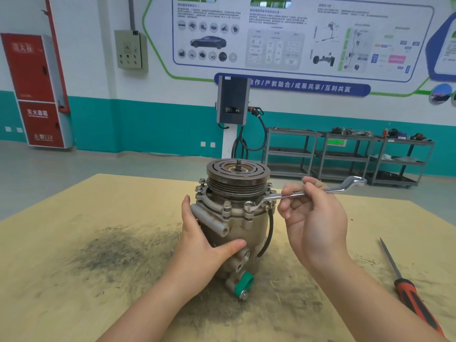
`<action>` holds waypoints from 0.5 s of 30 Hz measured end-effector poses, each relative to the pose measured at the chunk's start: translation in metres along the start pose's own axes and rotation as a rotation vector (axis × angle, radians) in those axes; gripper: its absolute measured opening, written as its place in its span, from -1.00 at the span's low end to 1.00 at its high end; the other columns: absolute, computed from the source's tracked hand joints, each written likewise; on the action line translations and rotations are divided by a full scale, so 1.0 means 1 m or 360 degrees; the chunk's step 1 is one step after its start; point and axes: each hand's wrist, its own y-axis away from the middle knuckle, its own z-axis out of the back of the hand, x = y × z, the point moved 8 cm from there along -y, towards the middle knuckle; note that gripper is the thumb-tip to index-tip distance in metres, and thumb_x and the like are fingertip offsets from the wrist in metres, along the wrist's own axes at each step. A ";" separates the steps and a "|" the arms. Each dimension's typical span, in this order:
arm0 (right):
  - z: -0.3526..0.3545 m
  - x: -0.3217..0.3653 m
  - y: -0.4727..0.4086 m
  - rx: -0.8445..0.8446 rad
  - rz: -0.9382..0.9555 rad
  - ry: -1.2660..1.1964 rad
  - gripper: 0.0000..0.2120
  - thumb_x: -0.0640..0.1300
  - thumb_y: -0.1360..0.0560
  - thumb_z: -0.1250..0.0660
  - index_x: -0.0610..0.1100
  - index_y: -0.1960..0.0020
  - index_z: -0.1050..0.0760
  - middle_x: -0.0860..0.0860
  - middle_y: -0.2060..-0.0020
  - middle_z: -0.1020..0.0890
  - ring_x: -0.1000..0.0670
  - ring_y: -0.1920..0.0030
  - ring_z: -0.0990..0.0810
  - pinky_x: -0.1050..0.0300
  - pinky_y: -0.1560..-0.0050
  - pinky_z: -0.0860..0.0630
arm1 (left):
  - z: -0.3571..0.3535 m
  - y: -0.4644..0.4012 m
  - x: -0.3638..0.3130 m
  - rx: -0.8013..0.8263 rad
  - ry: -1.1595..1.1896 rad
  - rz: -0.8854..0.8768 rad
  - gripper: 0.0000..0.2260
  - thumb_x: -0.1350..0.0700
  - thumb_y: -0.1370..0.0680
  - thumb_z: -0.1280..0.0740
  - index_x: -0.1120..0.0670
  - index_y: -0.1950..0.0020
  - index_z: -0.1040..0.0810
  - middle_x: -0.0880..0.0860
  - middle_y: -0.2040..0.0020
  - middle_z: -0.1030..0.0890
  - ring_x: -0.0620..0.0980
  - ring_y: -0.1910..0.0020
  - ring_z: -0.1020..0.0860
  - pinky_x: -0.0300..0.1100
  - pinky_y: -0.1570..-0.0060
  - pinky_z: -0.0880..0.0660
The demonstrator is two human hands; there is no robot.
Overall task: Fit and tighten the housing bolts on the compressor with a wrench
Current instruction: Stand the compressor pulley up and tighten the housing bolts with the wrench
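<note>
A grey metal compressor (249,225) stands upright in the middle of the table, its dark pulley (237,172) on top. Several housing bolts (226,206) stick up around its flange. A silver ring wrench (278,196) has its near ring seated over the front right bolt. My right hand (313,218) pinches the wrench shaft between thumb and fingers, just right of the compressor. My left hand (204,239) grips the compressor body from the left, thumb across the front.
A screwdriver (409,290) with a red and black handle lies on the table (74,292) at the right. Dark grime stains the table left of the compressor. Shelf carts (345,156) and a wall charger (233,99) stand far behind.
</note>
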 end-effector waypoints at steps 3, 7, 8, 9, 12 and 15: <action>-0.004 0.013 0.013 0.0140 0.0508 0.0242 -0.83 -0.23 -0.68 -0.01 -0.13 0.03 -0.33 -0.09 0.36 -0.62 -0.03 0.46 -0.52 0.19 0.43 -0.44 | 0.001 -0.001 0.000 0.0004 -0.0011 0.0002 0.17 -0.24 -0.20 -0.56 -0.38 -0.49 0.27 -0.18 -0.53 -0.24 -0.08 -0.48 -0.31 -0.02 -0.49 -0.27; -0.041 0.022 0.065 0.0781 0.1457 0.0963 -0.80 -0.02 -0.67 -0.15 -0.03 0.02 -0.51 -0.05 0.16 -0.63 0.00 0.20 -0.63 0.18 0.16 -0.56 | 0.002 -0.001 0.001 -0.0022 -0.0019 0.0011 0.06 -0.26 -0.19 -0.60 -0.46 -0.41 0.11 -0.14 -0.45 -0.39 -0.03 -0.37 -0.46 0.07 -0.38 -0.42; -0.050 0.017 0.076 0.0915 0.1604 0.1195 -0.75 -0.02 -0.65 -0.20 -0.10 0.05 -0.58 -0.05 0.14 -0.64 0.00 0.15 -0.63 0.17 0.12 -0.57 | 0.003 0.000 0.002 -0.0032 -0.0041 0.0019 0.03 -0.30 -0.16 -0.55 -0.48 -0.39 0.11 -0.11 -0.42 -0.41 -0.02 -0.34 -0.48 0.03 -0.36 -0.43; -0.057 0.012 0.084 0.1001 0.1716 0.1392 -0.70 -0.03 -0.62 -0.25 -0.20 0.10 -0.63 -0.07 0.15 -0.65 -0.02 0.15 -0.63 0.15 0.12 -0.57 | 0.002 0.000 0.003 -0.0039 -0.0070 0.0024 -0.02 -0.30 -0.16 -0.50 -0.52 -0.35 0.12 -0.06 -0.41 -0.44 -0.01 -0.31 -0.50 -0.01 -0.33 -0.45; -0.069 0.006 0.094 0.1051 0.1774 0.1585 -0.71 -0.09 -0.58 -0.31 -0.29 0.14 -0.63 -0.09 0.15 -0.64 -0.06 0.16 -0.60 0.09 0.14 -0.54 | 0.002 0.001 0.003 -0.0069 0.0029 -0.0008 -0.20 -0.19 -0.22 -0.43 -0.61 -0.25 -0.01 0.10 -0.43 -0.42 0.13 -0.34 -0.49 0.12 -0.33 -0.45; -0.061 0.024 0.078 0.0776 0.1395 0.1163 -0.85 -0.07 -0.63 -0.18 0.00 -0.02 -0.53 -0.01 0.17 -0.61 0.00 0.19 -0.60 0.16 0.16 -0.55 | 0.001 0.000 0.002 -0.0033 0.0032 -0.0011 0.03 -0.32 -0.09 -0.52 -0.49 -0.38 0.07 -0.07 -0.45 -0.39 0.02 -0.39 -0.45 0.12 -0.38 -0.42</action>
